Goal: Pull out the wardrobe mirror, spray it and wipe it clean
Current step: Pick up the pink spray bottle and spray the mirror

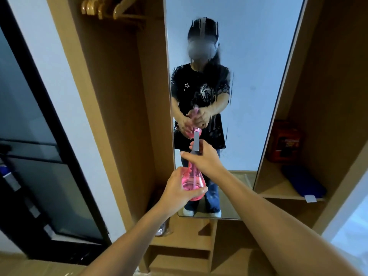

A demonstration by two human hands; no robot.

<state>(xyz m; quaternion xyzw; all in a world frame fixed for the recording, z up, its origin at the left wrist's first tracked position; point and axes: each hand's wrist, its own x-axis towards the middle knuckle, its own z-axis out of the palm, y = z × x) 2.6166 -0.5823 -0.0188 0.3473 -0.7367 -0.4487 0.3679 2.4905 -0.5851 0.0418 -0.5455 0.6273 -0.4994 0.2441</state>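
Note:
The tall wardrobe mirror [251, 80] stands pulled out in front of me, between the wooden compartments. Wet droplets and runs streak its middle part. A pink see-through spray bottle [192, 181] with a grey head is held up close to the glass. My left hand [180, 193] grips the bottle's round base from below. My right hand [203, 158] wraps around the neck and the grey trigger head, which points at the mirror. The glass reflects a person holding the same bottle.
Wooden hangers [107, 7] hang at the top of the open left compartment. On the right shelf lie an orange box [284, 140] and a dark blue item [304, 183]. A dark glass door [29, 136] stands at the left. Low wooden steps [179, 257] sit below.

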